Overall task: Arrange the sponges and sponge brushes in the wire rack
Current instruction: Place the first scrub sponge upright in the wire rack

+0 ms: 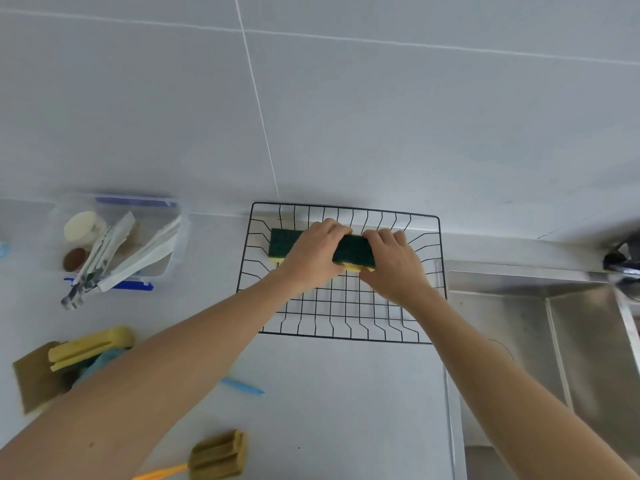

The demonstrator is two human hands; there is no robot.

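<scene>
Both hands grip sponges at the wire rack's [263,331] twelve o'clock edge: the left hand [313,256] presses one green-topped sponge [282,242], the right hand [393,266] holds another [355,254] beside it. At eight o'clock, more sponges [90,346] lie on the counter [346,410]; a sponge brush [218,453] lies at six.

A single wide-angle camera on the person's head looks forward and steeply down, close over the white surface [329,393], facing the tiled wall [381,116], with both forearms reaching in from the bottom edge.
</scene>
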